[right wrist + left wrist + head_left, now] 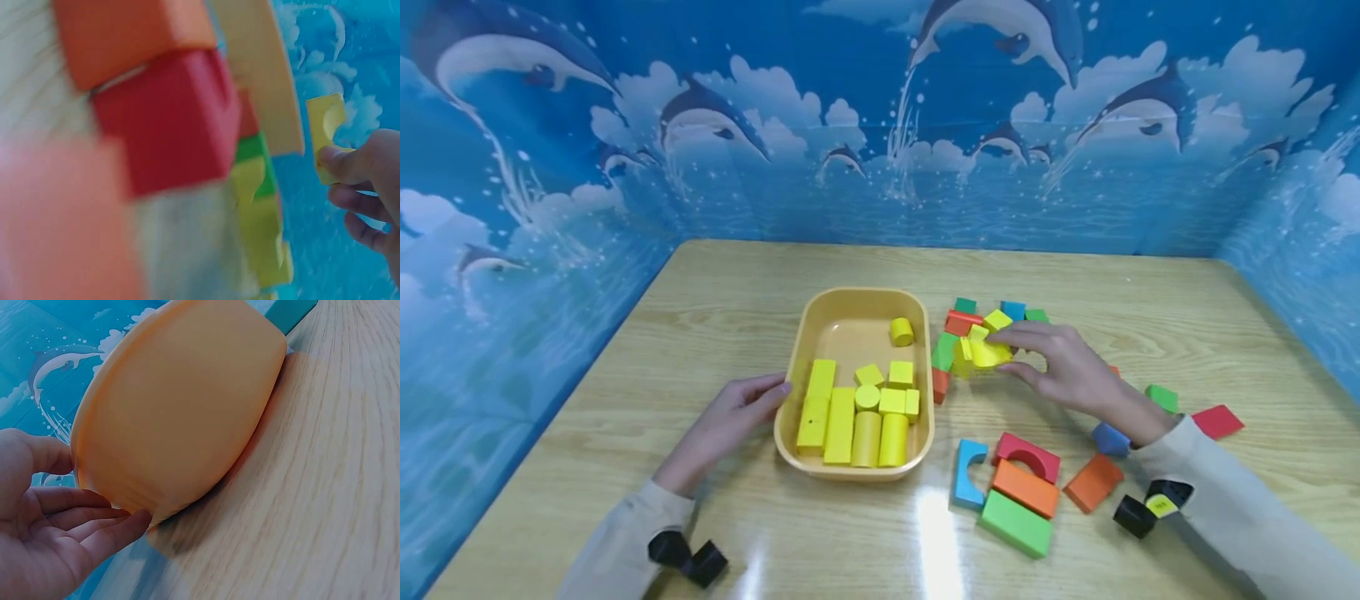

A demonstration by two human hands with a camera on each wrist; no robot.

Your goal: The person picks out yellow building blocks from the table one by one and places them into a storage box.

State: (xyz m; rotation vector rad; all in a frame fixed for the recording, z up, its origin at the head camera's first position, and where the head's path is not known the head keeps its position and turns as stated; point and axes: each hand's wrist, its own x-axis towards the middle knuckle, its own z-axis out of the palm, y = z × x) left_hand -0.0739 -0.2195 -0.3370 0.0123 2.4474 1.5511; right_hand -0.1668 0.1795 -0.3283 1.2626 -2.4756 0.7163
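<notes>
An orange-yellow plastic tray (855, 477) holds several yellow blocks, among them long bars, cylinders (901, 332) and small cubes. My left hand (730, 425) holds the tray's left side, thumb at the rim and fingers against the outer wall, as the left wrist view shows. Right of the tray, my right hand (1067, 367) pinches a yellow arch block (320, 119) between thumb and fingers, above the table. Close by that hand lie other yellow blocks (997, 321), partly hidden behind it in the head view.
Beside the tray's right edge lie green, red and blue blocks (1013, 310). Nearer me are a blue arch (967, 492), a red arch (1045, 460), orange blocks (1093, 483) and a green block (1017, 523). A red piece (1217, 422) lies far right. Dolphin-printed curtains (880, 192) enclose the wooden table.
</notes>
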